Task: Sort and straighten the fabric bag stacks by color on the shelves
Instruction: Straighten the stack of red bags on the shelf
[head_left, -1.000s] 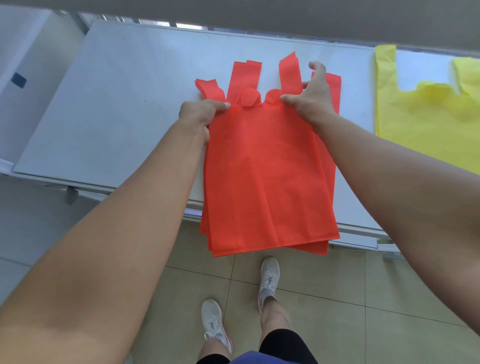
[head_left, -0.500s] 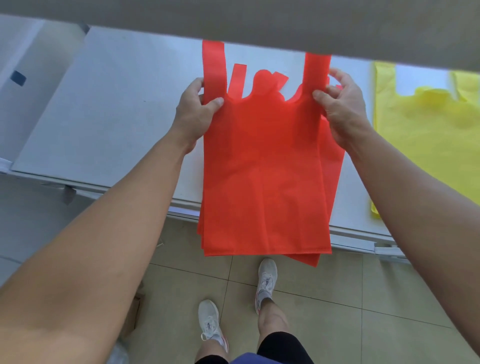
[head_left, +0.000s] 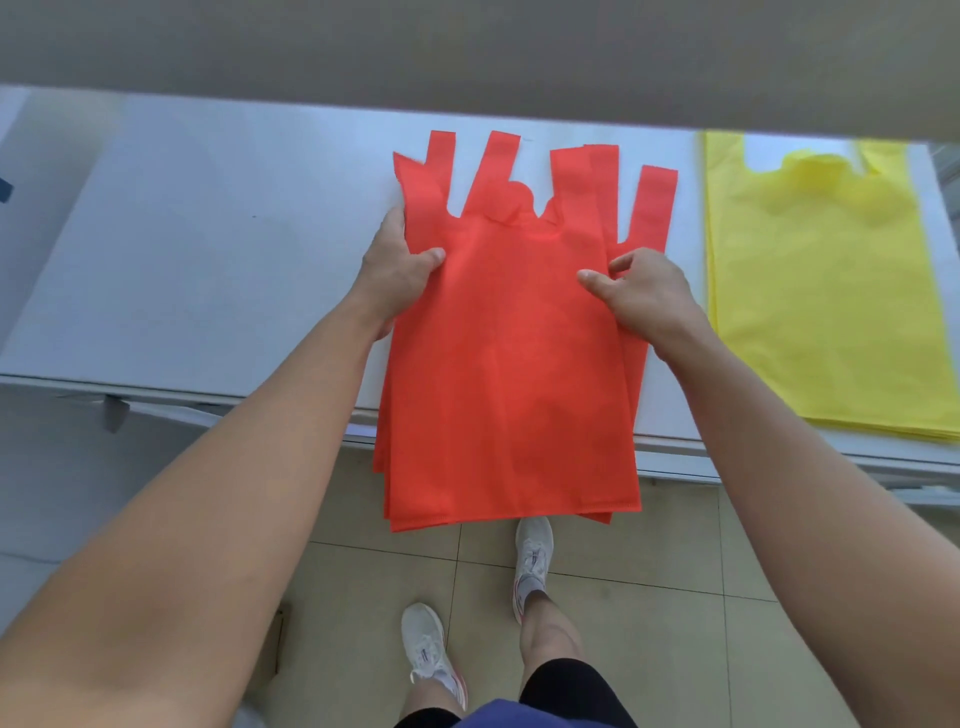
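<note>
A stack of red fabric bags (head_left: 511, 364) lies on the white shelf (head_left: 197, 270), handles fanned out toward the back and its lower end hanging over the shelf's front edge. My left hand (head_left: 400, 270) pinches the stack's left side just below the handles. My right hand (head_left: 641, 293) grips the right side at the same height, thumb on top. A stack of yellow fabric bags (head_left: 821, 301) lies flat on the shelf to the right, apart from the red ones.
The underside of an upper shelf (head_left: 467, 52) hangs over the back of the shelf. Below the front edge are a tiled floor (head_left: 675, 597) and my feet in white shoes (head_left: 532, 551). Bare shelf surface stretches left of the red stack.
The red stack, held up by its handle bases before, has come down onto the shelf. Both hands have slid lower along its sides, and the handles now fan out.
</note>
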